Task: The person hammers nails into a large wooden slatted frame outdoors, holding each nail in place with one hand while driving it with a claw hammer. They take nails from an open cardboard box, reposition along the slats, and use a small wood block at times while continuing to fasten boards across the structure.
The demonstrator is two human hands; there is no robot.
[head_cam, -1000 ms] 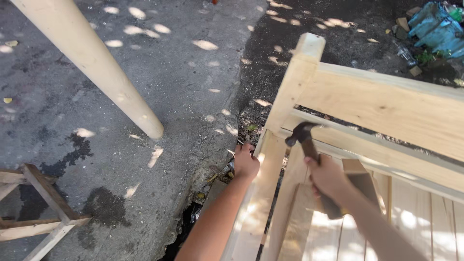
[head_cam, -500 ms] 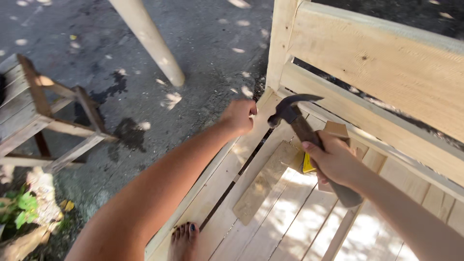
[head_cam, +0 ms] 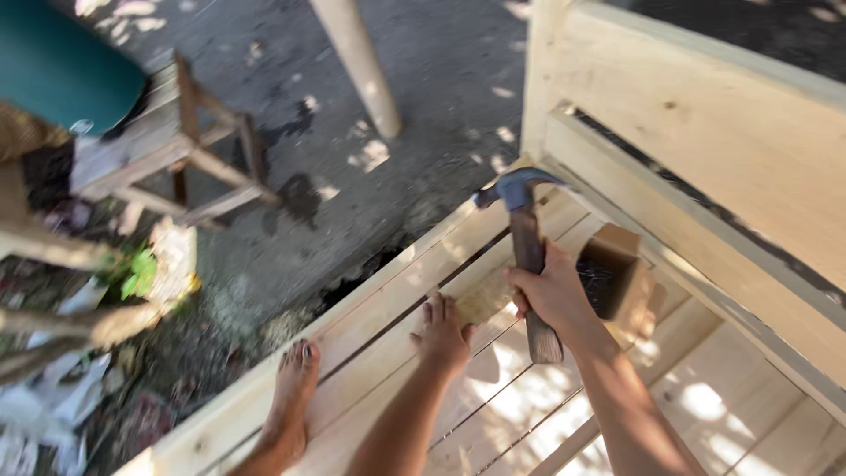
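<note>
My right hand (head_cam: pixel 553 293) grips the wooden handle of a claw hammer (head_cam: pixel 522 231), whose metal head points up toward the corner of a pale wooden frame (head_cam: pixel 670 132). My left hand (head_cam: pixel 443 333) lies flat, fingers spread, on a short loose board (head_cam: pixel 486 298) lying across the frame's slats (head_cam: pixel 388 317). Just right of the hammer sits a small open cardboard box (head_cam: pixel 617 278) with dark small nails inside. My bare foot (head_cam: pixel 294 388) rests on the outer slat at the lower left.
A wooden stool (head_cam: pixel 189 154) stands on the grey ground at the left with a teal object (head_cam: pixel 66 66) on it. A round pale post (head_cam: pixel 357 62) rises behind. Scrap wood, leaves and paper litter (head_cam: pixel 79 353) lie at the lower left.
My view has tilted further down and left. My left hand came off the frame's corner and now presses flat on the short board; the hammer stays in my right hand, lower on the slats.
</note>
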